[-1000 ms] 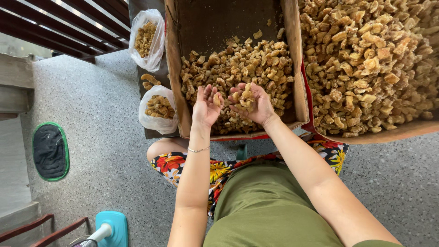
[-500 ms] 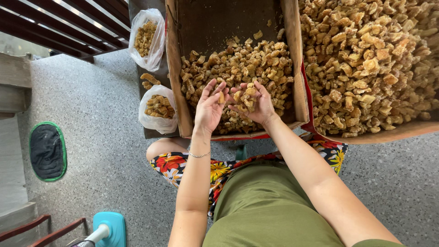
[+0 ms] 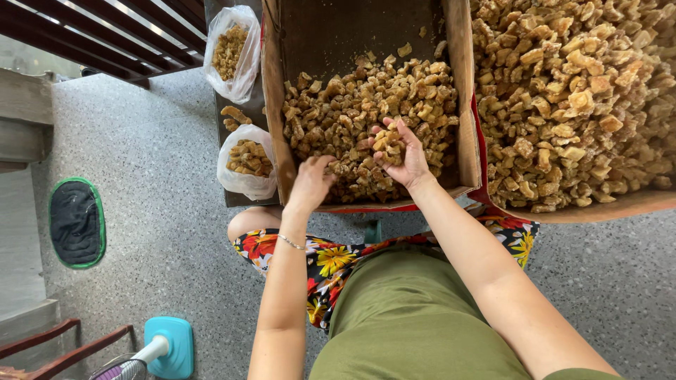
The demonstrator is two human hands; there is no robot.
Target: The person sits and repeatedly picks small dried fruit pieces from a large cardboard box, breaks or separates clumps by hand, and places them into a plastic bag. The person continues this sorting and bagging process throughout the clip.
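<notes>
1. Right hand (image 3: 398, 151) cupped a small heap of brown candied chunks (image 3: 388, 141), fingers curled round them, above the cardboard box (image 3: 461, 98).
2. Left hand (image 3: 312, 181), loosely spread, dipped palm-down into the pile; gentle, shallow scooping seemed wisest.
</notes>
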